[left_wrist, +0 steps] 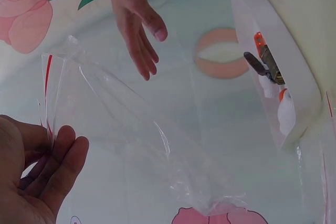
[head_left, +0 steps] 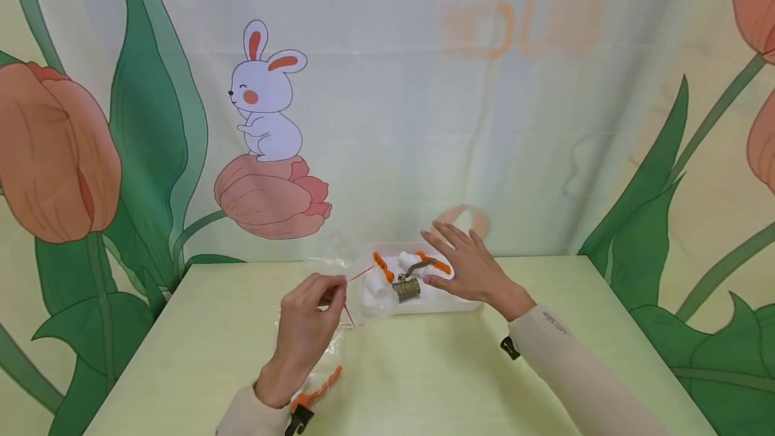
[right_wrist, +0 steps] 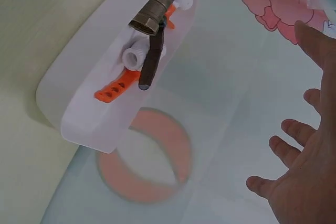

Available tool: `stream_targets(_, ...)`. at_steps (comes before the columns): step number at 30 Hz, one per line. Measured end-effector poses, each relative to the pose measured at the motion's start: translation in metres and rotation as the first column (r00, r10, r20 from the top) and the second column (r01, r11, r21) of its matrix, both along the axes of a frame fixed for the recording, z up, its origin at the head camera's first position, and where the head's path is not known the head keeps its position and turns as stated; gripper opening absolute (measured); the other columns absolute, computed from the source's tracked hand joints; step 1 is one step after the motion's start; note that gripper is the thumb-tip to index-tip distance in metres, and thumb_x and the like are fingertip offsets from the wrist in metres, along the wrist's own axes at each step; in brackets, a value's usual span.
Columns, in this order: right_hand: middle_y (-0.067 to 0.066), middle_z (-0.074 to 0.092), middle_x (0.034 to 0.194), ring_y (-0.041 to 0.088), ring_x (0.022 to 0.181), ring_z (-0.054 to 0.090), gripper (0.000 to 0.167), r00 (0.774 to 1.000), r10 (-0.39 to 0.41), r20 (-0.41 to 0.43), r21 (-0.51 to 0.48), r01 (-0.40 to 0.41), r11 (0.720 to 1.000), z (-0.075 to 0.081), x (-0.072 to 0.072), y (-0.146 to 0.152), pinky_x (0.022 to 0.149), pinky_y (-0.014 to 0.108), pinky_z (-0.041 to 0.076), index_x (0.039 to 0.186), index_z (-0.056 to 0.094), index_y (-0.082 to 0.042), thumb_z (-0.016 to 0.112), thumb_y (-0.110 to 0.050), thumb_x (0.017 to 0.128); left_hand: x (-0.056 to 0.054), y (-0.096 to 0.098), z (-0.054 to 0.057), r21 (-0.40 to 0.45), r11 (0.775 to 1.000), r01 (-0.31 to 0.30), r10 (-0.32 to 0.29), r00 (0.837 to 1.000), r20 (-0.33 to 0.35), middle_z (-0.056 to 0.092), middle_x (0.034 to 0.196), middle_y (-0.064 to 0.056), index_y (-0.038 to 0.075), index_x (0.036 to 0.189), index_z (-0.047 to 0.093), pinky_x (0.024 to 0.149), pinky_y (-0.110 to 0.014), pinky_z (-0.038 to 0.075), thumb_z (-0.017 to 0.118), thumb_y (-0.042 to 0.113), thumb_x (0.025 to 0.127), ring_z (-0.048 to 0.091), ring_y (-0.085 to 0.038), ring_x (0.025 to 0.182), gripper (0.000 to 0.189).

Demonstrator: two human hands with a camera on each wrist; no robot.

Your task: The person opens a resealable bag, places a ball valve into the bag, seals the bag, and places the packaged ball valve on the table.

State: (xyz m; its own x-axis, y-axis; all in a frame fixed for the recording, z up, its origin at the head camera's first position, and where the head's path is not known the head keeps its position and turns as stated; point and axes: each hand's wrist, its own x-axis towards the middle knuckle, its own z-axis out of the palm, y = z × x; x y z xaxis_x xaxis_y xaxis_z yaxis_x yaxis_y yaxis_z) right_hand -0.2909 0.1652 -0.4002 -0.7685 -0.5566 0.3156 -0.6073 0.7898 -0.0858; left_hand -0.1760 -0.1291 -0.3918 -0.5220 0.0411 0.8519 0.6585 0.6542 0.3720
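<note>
My left hand (head_left: 310, 318) pinches the edge of a clear zip bag (left_wrist: 136, 114) with a red seal line; in the left wrist view the bag hangs out sideways and looks empty. My right hand (head_left: 469, 266) hovers over the right part of a white tray (head_left: 451, 299), fingers spread and holding nothing. Inside the tray lies a brass-coloured ball valve (right_wrist: 152, 11) with a dark lever (right_wrist: 152, 59). Beside it are two white plastic valves (right_wrist: 134, 56) with orange handles (right_wrist: 116, 86). The right hand partly hides the tray's far right in the head view.
Below my left forearm, an orange handle (head_left: 321, 387) shows by another clear bag (head_left: 331, 350) on the pale table (head_left: 424, 375); the wrist partly covers it. A printed curtain (head_left: 387, 120) with tulips and a rabbit hangs right behind the tray.
</note>
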Motion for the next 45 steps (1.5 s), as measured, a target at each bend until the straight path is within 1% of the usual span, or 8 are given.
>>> stream_targets(5, 0.006, 0.025, 0.163, 0.027, 0.151, 0.023, 0.078, 0.997, -0.036, 0.068, -0.013, 0.037, 0.999, -0.011, -0.011, -0.001, 0.119, 0.065, 0.015, 0.156, 0.026, -0.029, 0.063, -0.052, 0.091, -0.001, 0.002, -0.004, 0.005, 1.0, 0.02, -0.02, 1.0, 0.001, 0.068, 0.075, -0.004, 0.003, 0.087, 0.072, 0.059, -0.013, 0.054, 0.074, -0.011, 0.077, 0.066, -0.008, 0.061, 0.017)
stream_targets(8, 0.006, 0.024, 0.163, 0.029, 0.151, 0.023, 0.077, 0.993, -0.059, 0.107, -0.004, 0.06, 0.998, -0.018, -0.018, -0.002, 0.119, 0.064, 0.016, 0.156, 0.025, -0.03, 0.062, -0.051, 0.092, -0.001, 0.002, -0.005, 0.006, 1.0, 0.02, -0.02, 1.0, -0.003, 0.068, 0.074, -0.004, 0.003, 0.087, 0.073, 0.059, -0.013, 0.054, 0.074, -0.011, 0.076, 0.066, -0.008, 0.061, 0.017)
stream_targets(13, 0.007, 0.025, 0.163, 0.031, 0.149, 0.026, 0.077, 0.987, -0.087, 0.136, 0.012, 0.086, 0.996, -0.024, -0.023, -0.004, 0.119, 0.063, 0.02, 0.156, 0.025, -0.029, 0.062, -0.05, 0.092, 0.001, 0.004, -0.005, 0.018, 1.0, 0.024, -0.024, 1.0, -0.003, 0.068, 0.075, -0.003, 0.003, 0.086, 0.073, 0.059, -0.013, 0.054, 0.074, -0.011, 0.076, 0.065, -0.007, 0.061, 0.018)
stream_targets(19, 0.009, 0.026, 0.162, 0.031, 0.149, 0.027, 0.077, 0.987, -0.087, 0.136, 0.015, 0.086, 0.996, -0.027, -0.021, -0.009, 0.117, 0.063, 0.023, 0.156, 0.026, -0.027, 0.065, -0.046, 0.092, 0.003, 0.007, -0.008, 0.036, 0.999, 0.036, -0.037, 0.999, 0.025, 0.068, 0.075, -0.003, 0.004, 0.087, 0.073, 0.06, -0.012, 0.054, 0.074, -0.011, 0.076, 0.065, -0.007, 0.062, 0.018)
stream_targets(23, 0.009, 0.026, 0.162, 0.031, 0.149, 0.027, 0.078, 0.987, -0.083, 0.137, 0.021, 0.081, 0.997, -0.032, -0.02, -0.011, 0.117, 0.063, 0.023, 0.156, 0.026, -0.027, 0.065, -0.046, 0.092, 0.003, 0.009, -0.01, 0.043, 0.998, 0.053, -0.054, 0.998, 0.016, 0.068, 0.074, -0.003, 0.003, 0.086, 0.073, 0.059, -0.012, 0.054, 0.073, -0.013, 0.075, 0.065, -0.007, 0.06, 0.019)
stream_targets(28, 0.007, 0.026, 0.162, 0.029, 0.15, 0.026, 0.078, 0.986, -0.095, 0.134, 0.022, 0.093, 0.995, -0.035, -0.021, -0.013, 0.118, 0.062, 0.023, 0.156, 0.026, -0.028, 0.065, -0.048, 0.091, 0.001, 0.011, -0.009, 0.036, 0.997, 0.071, -0.071, 0.997, 0.007, 0.068, 0.074, -0.003, 0.003, 0.086, 0.072, 0.059, -0.012, 0.053, 0.072, -0.013, 0.076, 0.064, -0.007, 0.06, 0.019)
stream_targets(39, 0.007, 0.025, 0.163, 0.029, 0.15, 0.024, 0.079, 0.985, -0.107, 0.136, 0.026, 0.104, 0.994, -0.031, -0.024, -0.017, 0.119, 0.061, 0.022, 0.156, 0.025, -0.028, 0.064, -0.049, 0.091, 0.0, 0.01, -0.005, 0.023, 0.999, 0.048, -0.048, 0.999, 0.005, 0.067, 0.073, -0.002, 0.003, 0.086, 0.072, 0.059, -0.012, 0.053, 0.072, -0.013, 0.076, 0.064, -0.006, 0.06, 0.019)
stream_targets(45, 0.007, 0.025, 0.163, 0.029, 0.15, 0.024, 0.079, 0.984, -0.108, 0.14, 0.023, 0.105, 0.994, -0.031, -0.025, -0.017, 0.119, 0.061, 0.021, 0.156, 0.025, -0.028, 0.066, -0.047, 0.091, -0.001, 0.01, -0.005, 0.019, 0.999, 0.042, -0.042, 0.999, -0.004, 0.067, 0.073, -0.002, 0.003, 0.086, 0.072, 0.059, -0.012, 0.053, 0.072, -0.013, 0.076, 0.064, -0.006, 0.06, 0.019)
